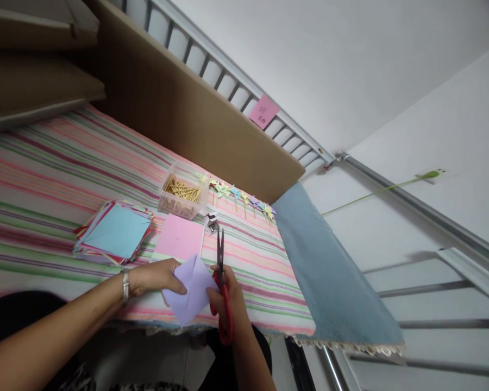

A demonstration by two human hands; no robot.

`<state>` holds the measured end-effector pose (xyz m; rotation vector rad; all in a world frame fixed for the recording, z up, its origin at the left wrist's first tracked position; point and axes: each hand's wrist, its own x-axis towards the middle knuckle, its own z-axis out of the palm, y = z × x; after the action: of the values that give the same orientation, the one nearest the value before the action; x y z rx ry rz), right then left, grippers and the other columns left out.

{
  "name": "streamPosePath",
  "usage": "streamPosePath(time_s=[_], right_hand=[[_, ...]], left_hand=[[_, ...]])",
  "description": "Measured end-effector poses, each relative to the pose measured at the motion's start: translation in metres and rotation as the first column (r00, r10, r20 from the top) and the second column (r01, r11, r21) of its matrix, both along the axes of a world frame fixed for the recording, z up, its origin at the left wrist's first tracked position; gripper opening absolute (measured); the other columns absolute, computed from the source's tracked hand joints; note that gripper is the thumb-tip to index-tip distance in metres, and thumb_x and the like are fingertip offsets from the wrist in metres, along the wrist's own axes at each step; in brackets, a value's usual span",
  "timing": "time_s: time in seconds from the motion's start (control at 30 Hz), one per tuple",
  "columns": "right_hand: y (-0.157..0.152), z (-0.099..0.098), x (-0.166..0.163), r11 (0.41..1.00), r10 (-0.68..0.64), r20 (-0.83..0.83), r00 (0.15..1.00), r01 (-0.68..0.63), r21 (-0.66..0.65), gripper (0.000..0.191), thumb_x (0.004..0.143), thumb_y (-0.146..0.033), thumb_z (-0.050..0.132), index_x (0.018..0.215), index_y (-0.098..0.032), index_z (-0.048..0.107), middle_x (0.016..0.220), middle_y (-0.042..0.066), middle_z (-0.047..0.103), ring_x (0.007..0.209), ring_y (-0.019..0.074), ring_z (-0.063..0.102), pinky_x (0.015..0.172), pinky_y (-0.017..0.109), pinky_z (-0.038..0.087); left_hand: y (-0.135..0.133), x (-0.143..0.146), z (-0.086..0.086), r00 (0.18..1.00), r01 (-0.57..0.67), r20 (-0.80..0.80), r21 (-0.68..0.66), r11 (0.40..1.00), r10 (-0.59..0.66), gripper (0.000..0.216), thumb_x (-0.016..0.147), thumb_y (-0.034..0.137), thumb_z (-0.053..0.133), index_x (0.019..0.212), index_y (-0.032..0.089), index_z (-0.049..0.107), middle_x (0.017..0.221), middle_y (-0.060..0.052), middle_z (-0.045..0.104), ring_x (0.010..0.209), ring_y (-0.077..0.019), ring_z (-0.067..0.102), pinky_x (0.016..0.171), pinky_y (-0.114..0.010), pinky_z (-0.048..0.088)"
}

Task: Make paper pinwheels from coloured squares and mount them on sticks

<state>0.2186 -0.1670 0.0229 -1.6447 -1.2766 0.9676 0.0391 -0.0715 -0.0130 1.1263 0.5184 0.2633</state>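
Note:
A square of purple paper (190, 290), with slits running in from its corners, is pinched at its left side by my left hand (161, 279). Red-handled scissors (225, 309) are in my right hand (234, 298), their dark blades pointing up and away from me. The thumb and fingers of that hand also touch the paper's right edge. Just beyond the paper lies a pink paper sheet (179, 237). To the left is a pile of coloured paper squares, topped by a light blue square (120, 229).
A clear plastic box (183, 193) holds many thin wooden sticks. Small paper pinwheels on sticks (235, 194) lie in a row along a brown board (212, 114). Small metal pieces (212, 225) sit near the scissor tips. Striped cloth (264, 282) covers the surface.

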Motion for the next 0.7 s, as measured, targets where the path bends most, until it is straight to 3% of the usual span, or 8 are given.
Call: streamPosePath(time_s=[0.17, 0.33, 0.57, 0.7], right_hand=[[0.002, -0.013, 0.001, 0.964, -0.179, -0.262, 0.948, 0.222, 0.148, 0.035, 0.067, -0.017, 0.057, 0.101, -0.021, 0.051, 0.083, -0.001, 0.059, 0.067, 0.0128, 0.056, 0.059, 0.024, 0.045], [0.005, -0.033, -0.006, 0.914, -0.211, -0.519, 0.828, 0.356, 0.196, 0.036, 0.074, -0.02, 0.056, 0.109, -0.022, 0.047, 0.092, 0.002, 0.06, 0.081, 0.0161, 0.06, 0.071, 0.029, 0.048], [0.006, -0.05, -0.025, 0.902, -0.264, -0.453, 0.851, 0.384, 0.197, 0.032, 0.075, -0.023, 0.059, 0.106, -0.023, 0.051, 0.089, -0.001, 0.06, 0.082, 0.016, 0.06, 0.076, 0.031, 0.049], [0.004, -0.048, -0.03, 0.916, -0.283, -0.375, 0.883, 0.365, 0.168, 0.036, 0.072, -0.023, 0.06, 0.107, -0.022, 0.051, 0.082, -0.002, 0.058, 0.069, 0.0128, 0.058, 0.062, 0.025, 0.049]], left_hand=[[0.003, 0.006, -0.005, 0.965, -0.171, 0.167, -0.193, 0.966, 0.204, 0.037, 0.065, 0.035, 0.073, 0.096, 0.015, 0.07, 0.082, -0.007, 0.073, 0.073, -0.0209, 0.065, 0.065, -0.029, 0.051], [-0.009, 0.021, -0.009, 0.901, -0.223, 0.288, -0.334, 0.916, 0.324, 0.031, 0.069, 0.034, 0.072, 0.092, 0.014, 0.071, 0.088, -0.009, 0.074, 0.079, -0.0204, 0.066, 0.077, -0.029, 0.05], [-0.022, 0.032, -0.02, 0.859, -0.404, 0.167, -0.358, 0.842, 0.483, 0.034, 0.064, 0.03, 0.074, 0.091, 0.01, 0.071, 0.086, -0.012, 0.075, 0.081, -0.0244, 0.067, 0.08, -0.032, 0.048], [-0.014, 0.028, -0.021, 0.828, -0.492, 0.136, -0.287, 0.822, 0.544, 0.041, 0.063, 0.032, 0.074, 0.097, 0.01, 0.07, 0.086, -0.01, 0.075, 0.082, -0.0266, 0.067, 0.08, -0.034, 0.047]])
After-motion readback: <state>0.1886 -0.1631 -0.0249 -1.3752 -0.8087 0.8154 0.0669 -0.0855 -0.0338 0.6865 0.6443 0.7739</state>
